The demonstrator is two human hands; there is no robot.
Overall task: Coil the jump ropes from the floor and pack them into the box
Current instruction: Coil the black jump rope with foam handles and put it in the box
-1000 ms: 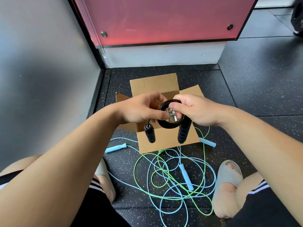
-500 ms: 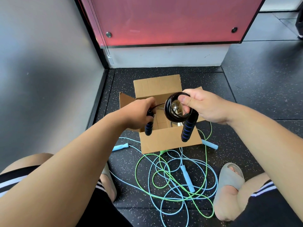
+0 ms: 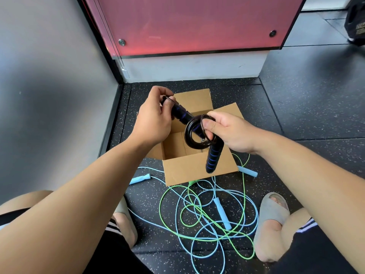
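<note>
Above the open cardboard box (image 3: 183,174) I hold a black jump rope. My right hand (image 3: 229,133) pinches its tight coil (image 3: 194,140), and one black-and-blue handle (image 3: 213,157) hangs down from that hand. My left hand (image 3: 153,119) grips the other handle (image 3: 180,113), tilted up to the left and threaded into the coil. On the floor in front of the box lie a light blue rope (image 3: 221,211) and a green rope (image 3: 171,232), tangled in loose loops.
The box stands on dark speckled floor mats in a corner, with a grey wall on the left and a red panel (image 3: 193,24) behind. My knees and grey slippers (image 3: 272,212) flank the tangled ropes. A black bag (image 3: 355,20) sits at the far right.
My left hand has lifted its handle up and to the left and pushed it through the coil. The right hand has held the coil nearly still.
</note>
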